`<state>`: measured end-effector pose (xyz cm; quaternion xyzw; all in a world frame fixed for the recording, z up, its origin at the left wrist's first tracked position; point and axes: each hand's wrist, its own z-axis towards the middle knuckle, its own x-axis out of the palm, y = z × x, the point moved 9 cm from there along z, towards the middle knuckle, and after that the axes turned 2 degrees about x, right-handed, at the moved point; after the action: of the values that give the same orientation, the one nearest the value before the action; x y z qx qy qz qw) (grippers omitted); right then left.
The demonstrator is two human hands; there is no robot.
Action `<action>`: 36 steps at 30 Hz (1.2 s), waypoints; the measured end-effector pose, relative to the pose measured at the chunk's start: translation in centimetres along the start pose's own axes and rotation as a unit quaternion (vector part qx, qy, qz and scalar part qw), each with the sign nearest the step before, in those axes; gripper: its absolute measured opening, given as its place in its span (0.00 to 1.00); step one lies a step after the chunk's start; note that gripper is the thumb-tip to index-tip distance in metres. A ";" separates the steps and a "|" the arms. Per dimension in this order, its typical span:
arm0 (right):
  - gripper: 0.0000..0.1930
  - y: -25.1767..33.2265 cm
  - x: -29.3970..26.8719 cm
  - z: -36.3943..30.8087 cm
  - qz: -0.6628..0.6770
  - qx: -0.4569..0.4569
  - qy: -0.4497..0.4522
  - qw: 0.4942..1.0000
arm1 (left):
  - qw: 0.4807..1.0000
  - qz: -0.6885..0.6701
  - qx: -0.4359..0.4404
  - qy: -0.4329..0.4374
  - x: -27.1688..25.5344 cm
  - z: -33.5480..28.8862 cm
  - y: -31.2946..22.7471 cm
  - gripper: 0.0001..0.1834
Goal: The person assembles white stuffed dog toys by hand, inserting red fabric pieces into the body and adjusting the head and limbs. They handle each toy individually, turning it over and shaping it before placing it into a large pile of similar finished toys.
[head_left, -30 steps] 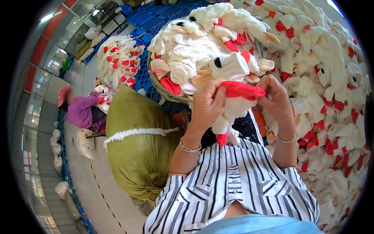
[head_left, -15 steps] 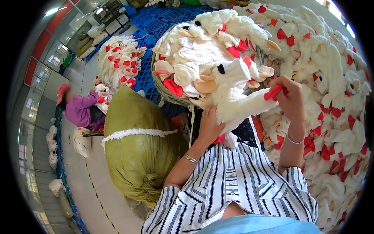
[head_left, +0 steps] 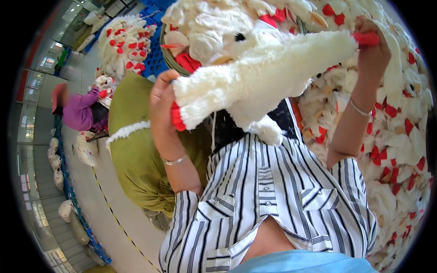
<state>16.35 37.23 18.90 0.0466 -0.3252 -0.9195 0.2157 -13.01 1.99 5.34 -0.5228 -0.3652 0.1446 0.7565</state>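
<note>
Currently, a white plush toy skin point(head_left: 268, 68) spans from the left hand point(head_left: 161, 101), clutching its furry end, to the right hand point(head_left: 376, 52), gripping a red tip point(head_left: 368, 39). It hides much of the near rim of the basket point(head_left: 170, 60), whose far edge is cut off.

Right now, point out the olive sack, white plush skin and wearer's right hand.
Olive sack point(head_left: 134, 164), head view: bulging side.
White plush skin point(head_left: 271, 68), head view: furry middle.
Right hand point(head_left: 376, 53), head view: hand's middle.
</note>
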 end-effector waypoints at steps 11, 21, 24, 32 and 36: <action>0.05 -5.3 12.1 -11.9 -0.159 0.066 0.237 0.956 | 0.991 -0.133 -0.012 -0.024 2.2 3.0 5.6 0.10; 0.06 -1.4 18.0 -18.3 0.065 0.246 0.310 0.916 | 0.994 -0.061 0.034 -0.085 5.2 2.5 5.4 0.06; 0.07 -2.7 16.9 -18.5 0.147 0.317 0.269 0.898 | 0.986 -0.154 0.056 -0.007 3.6 3.5 4.4 0.06; 0.07 -4.4 15.5 -18.4 0.129 0.345 0.219 0.903 | 0.996 0.053 -0.003 0.076 8.0 1.1 7.5 0.13; 0.05 -2.3 13.8 -17.7 0.028 0.244 0.162 0.956 | 0.999 0.034 0.008 0.030 7.8 1.1 7.9 0.08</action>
<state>7.12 22.68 4.35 0.2369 -0.5017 -0.7858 0.2733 -7.17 10.66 1.60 -0.5333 -0.3229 0.1570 0.7659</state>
